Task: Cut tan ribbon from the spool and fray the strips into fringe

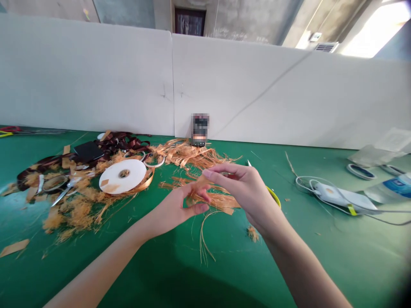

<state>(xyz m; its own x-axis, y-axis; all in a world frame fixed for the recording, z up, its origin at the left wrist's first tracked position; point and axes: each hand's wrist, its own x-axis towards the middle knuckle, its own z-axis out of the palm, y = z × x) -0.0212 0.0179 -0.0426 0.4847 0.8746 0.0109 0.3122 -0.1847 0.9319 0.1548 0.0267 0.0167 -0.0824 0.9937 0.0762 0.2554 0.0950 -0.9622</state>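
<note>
Between my two hands is a short piece of tan ribbon [201,181] with loose threads hanging from it. My right hand [247,186] pinches its upper end between thumb and fingertips. My left hand [176,207] is curled round the lower part, thumb pointing right; its grip is partly hidden. Below and behind the fingers lie frayed tan ribbon strips [224,201] on the green table [154,269]. A yellow-handled tool [274,197] with a pointed metal tip shows from behind my right hand, mostly covered by it. A few long threads [202,239] trail beneath my left hand.
A white ribbon spool [122,176] lies left amid tangled tan fibres [80,209], dark brown ribbon [122,141] and scissors [66,190]. A phone [199,130] leans on the white partition [257,94]. At right are a white power strip [343,196] with cables and a plastic bottle [393,188].
</note>
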